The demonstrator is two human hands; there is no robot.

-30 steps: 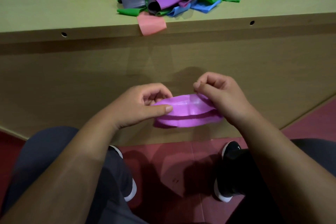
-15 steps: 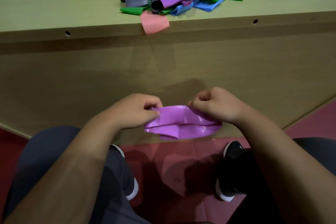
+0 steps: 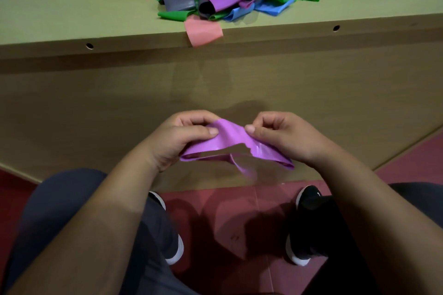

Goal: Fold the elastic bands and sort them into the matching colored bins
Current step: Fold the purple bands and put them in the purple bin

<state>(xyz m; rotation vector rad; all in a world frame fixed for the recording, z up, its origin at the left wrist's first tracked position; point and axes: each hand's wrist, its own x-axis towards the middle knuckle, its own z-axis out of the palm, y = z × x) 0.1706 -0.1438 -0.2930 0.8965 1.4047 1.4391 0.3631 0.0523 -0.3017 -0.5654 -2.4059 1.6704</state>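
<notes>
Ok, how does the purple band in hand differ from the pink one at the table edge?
The purple band is pinched by left hand and right hand, off the table; the pink band lies untouched, drooping over its edge. The purple band is creased and bunched; the pink band looks flat. Neither is in a bin.

Light wood-laminate table [image 3: 72, 19], front panel [image 3: 96, 112] with two holes; dark red floor [image 3: 239, 223]; dim lighting.
</notes>
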